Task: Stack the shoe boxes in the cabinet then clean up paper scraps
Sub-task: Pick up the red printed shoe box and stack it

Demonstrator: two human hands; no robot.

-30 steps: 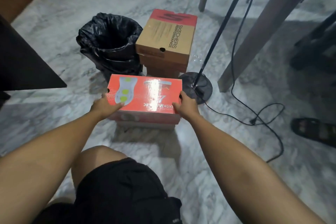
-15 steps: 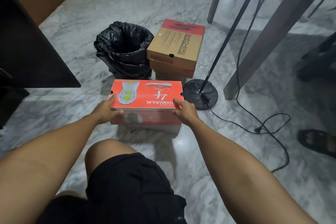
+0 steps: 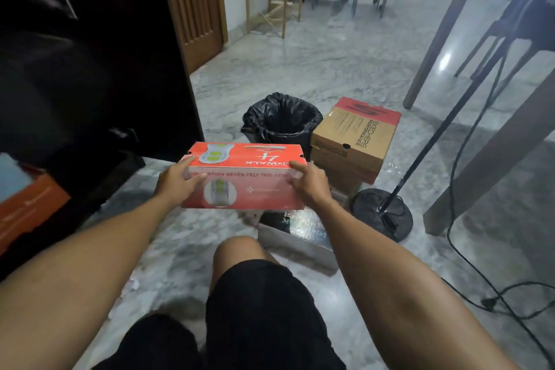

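Now the red shoe box [image 3: 244,177] is held up off the marble floor [image 3: 345,69], lid on, its long printed side facing the person and roughly level. The left hand [image 3: 174,182] grips the left end, thumb lying across the near face and fingers wrapped round the corner out of sight. The right hand [image 3: 309,182] holds the right end, its fingers spread, lightly bent and pressed on the top edge and near face.

Directly below and a little nearer, a silver box [image 3: 297,242] rests on the floor beside the person's knee [image 3: 237,249], clear of the red box. Just beyond the red box's far edge stands a bin lined with a black bag [image 3: 280,119], and to the right of that a stack of brown shoe boxes [image 3: 354,141], the top one red along its far end. A black lamp-stand base [image 3: 381,213] sits near the right hand, with a cable [image 3: 459,159] trailing across the floor on the right.

To the left the dark cabinet [image 3: 90,69] stands open, its edge close to the red box's left end; an orange box [image 3: 30,207] lies low inside it. Open floor stretches far ahead toward table legs [image 3: 432,51] and chairs.
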